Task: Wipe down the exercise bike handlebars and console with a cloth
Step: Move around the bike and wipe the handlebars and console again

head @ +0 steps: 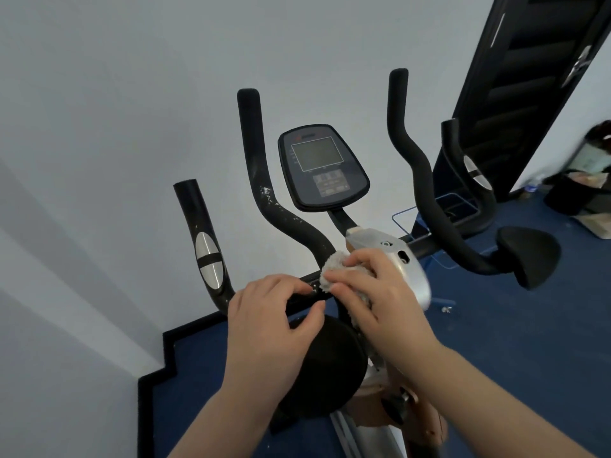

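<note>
The exercise bike's black handlebars (264, 193) curve up on both sides of a grey console (322, 166) with a blank screen. White specks dot the left inner handlebar. My right hand (373, 292) presses a small off-white fluffy cloth (330, 264) against the base of that handlebar, where it meets the horizontal crossbar (305, 280). My left hand (274, 312) grips the crossbar just left of the cloth, thumb below and fingers on top. A silver stem cover (396, 259) lies partly behind my right hand.
A black elbow pad (529, 256) sits at the right and another round black pad (327, 365) lies below my hands. Outer handles carry silver pulse sensors (208, 259). A dark door (515, 94) and bags (582, 180) stand at the right on blue carpet.
</note>
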A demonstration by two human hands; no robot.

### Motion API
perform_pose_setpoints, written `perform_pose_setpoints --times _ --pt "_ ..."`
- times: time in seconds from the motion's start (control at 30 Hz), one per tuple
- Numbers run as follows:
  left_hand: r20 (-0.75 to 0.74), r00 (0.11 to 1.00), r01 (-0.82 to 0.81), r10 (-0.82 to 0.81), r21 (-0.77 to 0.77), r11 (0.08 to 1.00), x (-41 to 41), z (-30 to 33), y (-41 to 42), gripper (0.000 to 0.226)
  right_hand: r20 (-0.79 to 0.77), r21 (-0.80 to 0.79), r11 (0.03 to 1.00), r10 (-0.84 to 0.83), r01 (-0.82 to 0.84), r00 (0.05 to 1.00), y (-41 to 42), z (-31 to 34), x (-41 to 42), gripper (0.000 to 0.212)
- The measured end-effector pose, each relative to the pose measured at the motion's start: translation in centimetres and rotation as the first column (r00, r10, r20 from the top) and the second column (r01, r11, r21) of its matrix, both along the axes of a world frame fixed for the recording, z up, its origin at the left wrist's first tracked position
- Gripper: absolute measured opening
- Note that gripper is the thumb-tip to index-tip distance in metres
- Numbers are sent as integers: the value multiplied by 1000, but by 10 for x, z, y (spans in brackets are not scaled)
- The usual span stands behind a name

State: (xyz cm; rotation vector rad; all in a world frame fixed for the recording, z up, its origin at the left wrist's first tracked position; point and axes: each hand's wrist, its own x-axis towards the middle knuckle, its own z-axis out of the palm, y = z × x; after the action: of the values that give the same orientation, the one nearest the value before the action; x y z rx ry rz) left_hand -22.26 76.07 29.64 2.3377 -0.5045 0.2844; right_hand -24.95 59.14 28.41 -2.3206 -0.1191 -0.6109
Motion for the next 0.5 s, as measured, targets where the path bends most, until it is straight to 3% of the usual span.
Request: perform_pose_setpoints --times 0.1,0.17,0.27,0.5 --pt "2 1000 4 -4 -5 1000 0 -1 1 20 -62 184 983 1 11 998 -3 1 -4 28" --pt "-4 1000 -1 1 6 1000 0 -2 1 20 -52 206 978 -23 34 998 -8 2 -8 20" --pt "-15 1000 -1 2 18 1000 1 -4 0 19 -75 157 986 -42 54 996 -11 5 -7 28" --pt "-6 1000 19 -19 4 1000 1 -5 -1 21 -5 -74 997 -1 0 1000 -8 11 13 16"
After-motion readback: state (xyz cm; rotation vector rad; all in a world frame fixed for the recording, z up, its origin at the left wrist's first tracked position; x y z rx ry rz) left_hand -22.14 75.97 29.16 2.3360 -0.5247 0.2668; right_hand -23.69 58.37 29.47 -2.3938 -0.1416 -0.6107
